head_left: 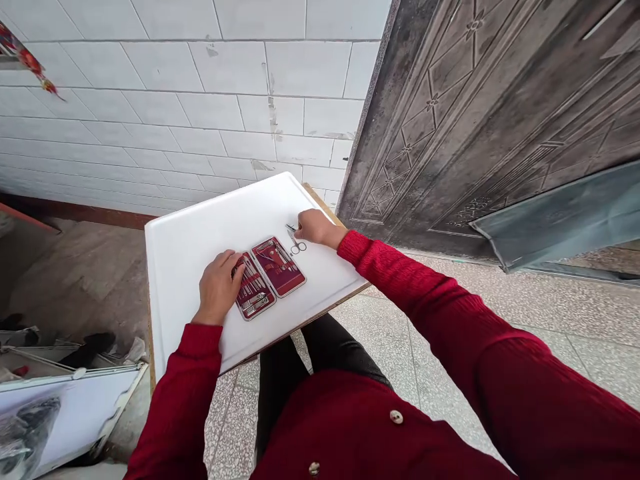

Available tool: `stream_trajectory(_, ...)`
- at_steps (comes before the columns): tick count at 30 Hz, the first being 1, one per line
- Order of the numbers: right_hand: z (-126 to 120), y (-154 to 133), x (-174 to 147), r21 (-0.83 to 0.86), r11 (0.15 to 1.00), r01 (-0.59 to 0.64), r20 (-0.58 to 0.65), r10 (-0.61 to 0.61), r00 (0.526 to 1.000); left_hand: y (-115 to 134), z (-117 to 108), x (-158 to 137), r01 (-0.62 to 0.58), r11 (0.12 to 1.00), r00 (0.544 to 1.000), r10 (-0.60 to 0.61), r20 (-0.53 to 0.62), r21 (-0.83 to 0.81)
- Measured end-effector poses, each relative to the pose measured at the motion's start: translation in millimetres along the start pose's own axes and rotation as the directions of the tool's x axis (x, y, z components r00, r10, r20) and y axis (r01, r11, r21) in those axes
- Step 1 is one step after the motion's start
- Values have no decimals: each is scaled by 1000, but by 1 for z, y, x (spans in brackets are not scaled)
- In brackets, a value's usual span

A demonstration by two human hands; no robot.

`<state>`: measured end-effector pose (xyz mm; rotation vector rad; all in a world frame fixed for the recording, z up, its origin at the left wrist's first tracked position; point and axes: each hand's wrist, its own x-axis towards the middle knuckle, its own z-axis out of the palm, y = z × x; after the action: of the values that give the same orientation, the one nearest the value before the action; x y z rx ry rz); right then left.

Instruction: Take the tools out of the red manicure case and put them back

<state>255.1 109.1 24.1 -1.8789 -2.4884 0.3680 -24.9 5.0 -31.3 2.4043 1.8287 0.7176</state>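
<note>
- Lying right of the open case [290, 284], scissors [295, 245] just beside the curled right hand [314, 227], grip unclear
- Left hand [217, 283] over the case's left edge, hold unclear
- Metal tools [254, 285] in both case halves

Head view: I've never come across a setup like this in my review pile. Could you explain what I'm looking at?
There is no machine here, just a person's two bare hands. The single picture comes from a camera worn on the head, looking forward and down, so the red sleeves are the wearer's own. On the white tabletop lies an open case with small metal tools in both halves. The left hand rests at the case's left edge. The right hand is beyond the case, beside small scissors lying on the tabletop. A thin tool shows at its fingers, but I can't tell whether it is gripped.
</note>
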Motion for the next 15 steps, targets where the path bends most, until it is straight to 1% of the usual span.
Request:
stream_trajectory(2, -2, -1, -14, 86, 996, -26, -6, 27, 1000, 0, 3, -2, 10, 1000, 1000, -10, -1, -14)
stream_trajectory(4, -2, -7, -33, 240, 970, -46, 34, 38, 999, -2, 4, -3, 25, 999, 1000, -26, -16, -25)
stream_trajectory(5, 0, -11, -45, 301, 953, -37, 50, 23, 998, -3, 4, -3, 26, 999, 999, -27, -21, -31)
stream_trajectory(7, 6, -22, -66, 371, 928, 14, 44, -33, 998, -4, 3, -4, 8, 999, 1000, -9, -25, -38)
stream_trajectory(8, 11, -28, -75, 381, 924, 41, 45, -63, 997, -4, 3, -4, -6, 999, 1000, 5, -29, -36)
stream_trajectory(10, 20, -40, -88, 357, 932, 63, 40, -83, 996, -3, 4, -4, -36, 999, 999, 35, -31, -23)
stream_trajectory(13, 32, -56, -96, 283, 958, 44, 38, -57, 998, 0, 4, -6, -63, 998, 998, 63, -20, -2)
stream_trajectory(15, 35, -63, -97, 235, 972, 23, 42, -34, 999, 2, 4, -7, -60, 998, 998, 60, -18, 11)
